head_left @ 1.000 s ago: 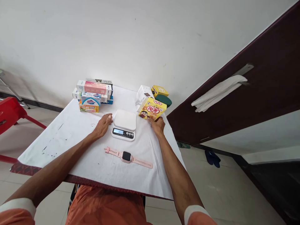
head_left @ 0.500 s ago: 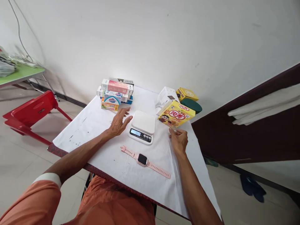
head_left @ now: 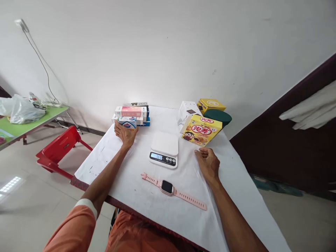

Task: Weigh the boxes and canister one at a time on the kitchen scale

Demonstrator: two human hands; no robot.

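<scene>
At left hand [head_left: 126, 137], grip unclear, blue-white box [head_left: 130, 124]; beyond half-curled right hand [head_left: 209, 163], yellow carton [head_left: 200, 131]

Your scale [head_left: 164, 142] looks like smooth, matt plastic, its display panel [head_left: 156, 156] glossy. Your watch strap [head_left: 190, 199] looks like matt, rubbery plastic; the watch screen [head_left: 167, 187] is glossy. Your tablecloth [head_left: 139, 194] is creased, matt cloth. The yellow snack box [head_left: 202, 129] and the blue-and-white carton [head_left: 127, 120] look like smooth printed card with a slight sheen. Your sleeve [head_left: 73, 227] is matt cloth, the red chair [head_left: 59, 146] smooth plastic, the bag [head_left: 26, 111] thin crinkled plastic, the floor [head_left: 28, 217] glossy tile.
</scene>
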